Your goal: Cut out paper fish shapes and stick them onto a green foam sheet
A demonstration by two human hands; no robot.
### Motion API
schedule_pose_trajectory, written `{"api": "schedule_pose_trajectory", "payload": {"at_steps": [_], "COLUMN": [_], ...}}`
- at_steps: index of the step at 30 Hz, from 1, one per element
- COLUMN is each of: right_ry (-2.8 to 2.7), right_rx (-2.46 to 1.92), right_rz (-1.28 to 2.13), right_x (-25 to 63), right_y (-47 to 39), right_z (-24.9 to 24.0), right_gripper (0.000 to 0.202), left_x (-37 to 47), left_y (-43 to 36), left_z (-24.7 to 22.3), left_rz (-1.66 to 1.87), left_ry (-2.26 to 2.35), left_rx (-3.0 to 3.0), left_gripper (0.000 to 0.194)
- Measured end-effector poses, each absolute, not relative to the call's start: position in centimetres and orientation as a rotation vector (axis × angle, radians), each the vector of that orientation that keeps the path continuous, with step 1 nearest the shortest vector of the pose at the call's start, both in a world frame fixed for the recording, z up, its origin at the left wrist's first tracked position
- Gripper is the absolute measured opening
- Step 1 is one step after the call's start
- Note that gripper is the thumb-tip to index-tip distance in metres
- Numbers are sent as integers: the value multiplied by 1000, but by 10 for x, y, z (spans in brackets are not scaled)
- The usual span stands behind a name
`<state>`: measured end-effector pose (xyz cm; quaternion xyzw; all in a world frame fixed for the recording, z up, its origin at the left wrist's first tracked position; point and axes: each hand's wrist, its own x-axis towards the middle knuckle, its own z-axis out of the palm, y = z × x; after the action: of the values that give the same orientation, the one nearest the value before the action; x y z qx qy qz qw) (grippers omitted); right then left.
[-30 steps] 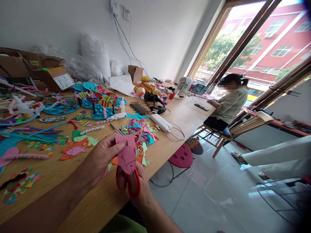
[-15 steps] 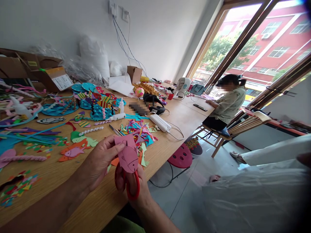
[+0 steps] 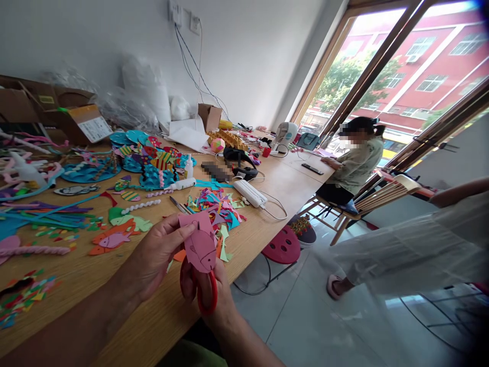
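Between thumb and fingers, my left hand (image 3: 158, 250) grips the upper left of a pink paper (image 3: 202, 247) with a fish drawn on it in dark lines. My right hand (image 3: 219, 295) is closed round the red handles of the scissors (image 3: 208, 298), just below the paper; the blades are hidden behind the sheet. Left of my hands, an orange paper fish (image 3: 100, 248) lies on the table with a pink fish (image 3: 116, 239) on top. Coloured paper scraps (image 3: 225, 209) are heaped beyond the pink paper.
A white power strip (image 3: 250, 193) with a cable lies past the scraps. Glue bottles (image 3: 189, 166) and blue craft pieces (image 3: 91, 171) stand farther back. A red stool (image 3: 282, 247) is beside the table edge. One person (image 3: 361, 158) sits at the far end; another in pale clothing (image 3: 412, 244) is at right.
The person in pale clothing at the right has moved, and a foot and an arm now show more. The view has shifted slightly. My hands hold the paper and scissors nearly as before.
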<state>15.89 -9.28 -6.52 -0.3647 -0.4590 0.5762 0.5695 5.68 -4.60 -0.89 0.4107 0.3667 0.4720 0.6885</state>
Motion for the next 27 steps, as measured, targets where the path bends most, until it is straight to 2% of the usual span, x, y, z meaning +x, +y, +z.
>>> {"api": "schedule_pose_trajectory", "payload": {"at_steps": [15,27], "right_ry": [-1078,-1026], "right_rx": [-899,-861], "right_rz": [1390,1398], "right_x": [159,158], "right_y": [-91,-92], "right_z": [-74,-79], "right_gripper": [49,42], "left_x": [56,57], "left_y": [-47,-47], "left_z": [-12,-14], "left_rz": [1071,1071], "left_ry": [837,839], "left_rx": [959,985], "left_gripper": [16,15]}}
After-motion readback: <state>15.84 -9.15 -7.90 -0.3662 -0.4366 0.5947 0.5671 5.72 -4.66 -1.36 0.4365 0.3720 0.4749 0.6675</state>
